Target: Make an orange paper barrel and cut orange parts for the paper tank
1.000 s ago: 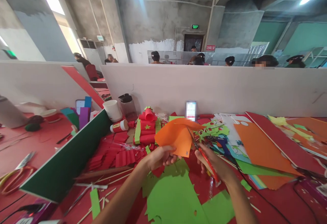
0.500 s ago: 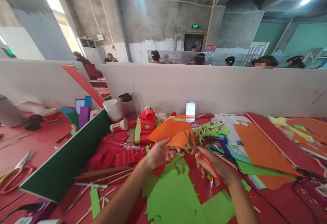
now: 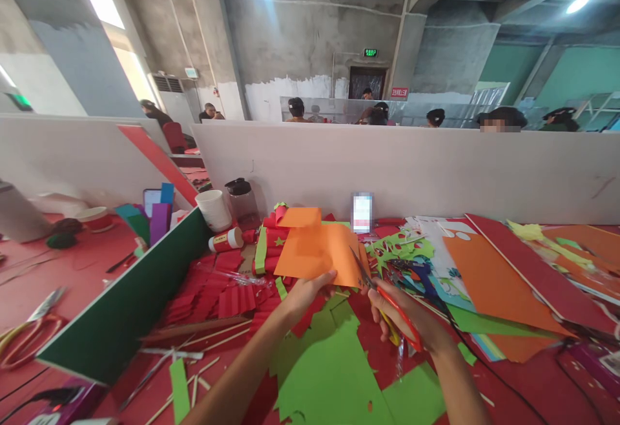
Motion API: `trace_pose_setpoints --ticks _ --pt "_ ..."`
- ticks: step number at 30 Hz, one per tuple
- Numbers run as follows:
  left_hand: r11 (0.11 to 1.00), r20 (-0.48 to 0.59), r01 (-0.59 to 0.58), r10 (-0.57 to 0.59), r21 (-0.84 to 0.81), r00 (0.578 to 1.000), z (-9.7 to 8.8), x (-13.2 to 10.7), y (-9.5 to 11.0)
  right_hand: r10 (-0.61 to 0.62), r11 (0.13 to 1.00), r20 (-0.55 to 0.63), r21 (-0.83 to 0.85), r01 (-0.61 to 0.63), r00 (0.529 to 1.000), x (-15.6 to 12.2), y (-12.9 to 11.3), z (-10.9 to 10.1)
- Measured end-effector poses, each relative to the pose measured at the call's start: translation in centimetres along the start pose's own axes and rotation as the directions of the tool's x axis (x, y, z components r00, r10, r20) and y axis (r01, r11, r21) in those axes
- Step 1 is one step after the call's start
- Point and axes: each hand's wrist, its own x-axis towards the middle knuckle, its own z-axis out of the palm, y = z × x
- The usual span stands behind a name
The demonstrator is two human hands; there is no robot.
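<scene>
My left hand (image 3: 312,288) pinches the lower edge of an orange sheet of paper (image 3: 310,250), thumb on top. The sheet is bent and held up over the table. In my right hand (image 3: 394,305) are scissors (image 3: 398,315) with red and yellow handles, their blades at the sheet's right side. How far the blades are apart is hard to make out. Below my hands lies green paper (image 3: 324,367) with ragged cut edges. Behind the sheet, red paper rolls with a green band and a star (image 3: 279,242) are partly hidden.
Folded red paper strips (image 3: 237,299) and thin sticks lie to the left, beside a green board (image 3: 130,302). A clear bottle (image 3: 242,202) and white cups (image 3: 213,210) stand behind. A lit phone (image 3: 362,212) leans on the partition. Stacked coloured sheets (image 3: 494,276) and green scraps lie right.
The orange sheet has turned and opened flatter towards me, with a flap now showing at its top. My left hand has shifted slightly right along its lower edge. The scissors have barely moved.
</scene>
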Motion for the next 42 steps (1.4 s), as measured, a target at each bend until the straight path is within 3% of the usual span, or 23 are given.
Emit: trace_pose_setpoints --ticks 6,12,14,17,20,25,30,34,42 --pt "0.977 -0.071 -0.127 0.140 0.171 0.988 0.6 -0.9 1.4 0.004 1.000 -0.014 -0.009 -0.004 1.000 -0.4 -0.4 -0.1" --pt "0.960 -0.165 -0.121 0.166 0.251 0.972 0.4 -1.4 1.2 -0.031 0.999 0.022 -0.024 0.032 0.999 -1.2 -0.9 -0.3" --pt "0.972 -0.154 -0.125 0.157 0.201 0.975 0.3 -1.3 1.2 -0.025 1.000 0.023 -0.009 0.025 0.999 -1.2 -0.9 -0.3" --pt "0.994 -0.104 -0.102 0.096 -0.048 0.990 0.4 -0.7 1.1 -0.009 1.000 0.019 0.024 0.009 1.000 -1.0 -1.0 -0.2" --pt "0.978 -0.141 -0.076 0.049 -0.192 0.989 0.6 0.1 0.6 -0.005 1.000 0.033 0.015 0.005 0.999 -0.9 -1.1 0.0" --pt "0.990 -0.194 -0.082 0.059 -0.113 0.979 0.7 0.3 0.3 0.011 0.999 0.091 -0.038 -0.008 0.996 -0.9 -0.7 0.0" --pt "0.988 -0.194 -0.141 0.127 -0.062 0.973 0.9 0.0 0.8 0.037 0.998 0.085 -0.047 -0.033 0.996 -0.8 -0.4 0.1" --pt "0.993 -0.211 -0.117 0.113 -0.005 0.971 1.2 -0.3 0.8 0.047 0.997 0.084 -0.072 -0.041 0.995 -0.6 -0.7 0.4" --pt "0.993 -0.117 -0.097 0.089 -0.064 0.989 1.9 -0.6 0.4 0.105 0.993 0.068 -0.059 -0.101 0.992 -0.5 -0.8 1.0"
